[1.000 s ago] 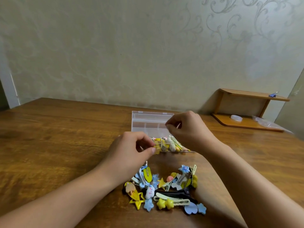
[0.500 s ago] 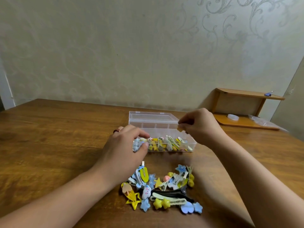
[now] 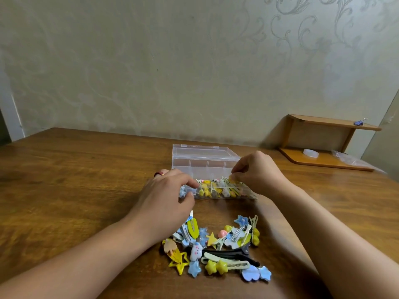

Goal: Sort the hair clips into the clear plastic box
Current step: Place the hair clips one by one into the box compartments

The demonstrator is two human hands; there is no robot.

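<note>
Right hand [image 3: 262, 173] pinches yellow clip [image 3: 233, 180] over clear box [image 3: 205, 162]

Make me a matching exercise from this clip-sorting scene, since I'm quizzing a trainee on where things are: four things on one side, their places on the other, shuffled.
Things:
1. right hand
2. left hand
3. black hair clip
4. purple binder clip

Places:
A. on top of the wooden shelf
B. at the left end of the clear plastic box
C. in the pile on the table, nearer than the box
D. over the right part of the box, pinching a yellow clip

Pairs: 1-D, 2-B, 3-C, 4-A
</note>
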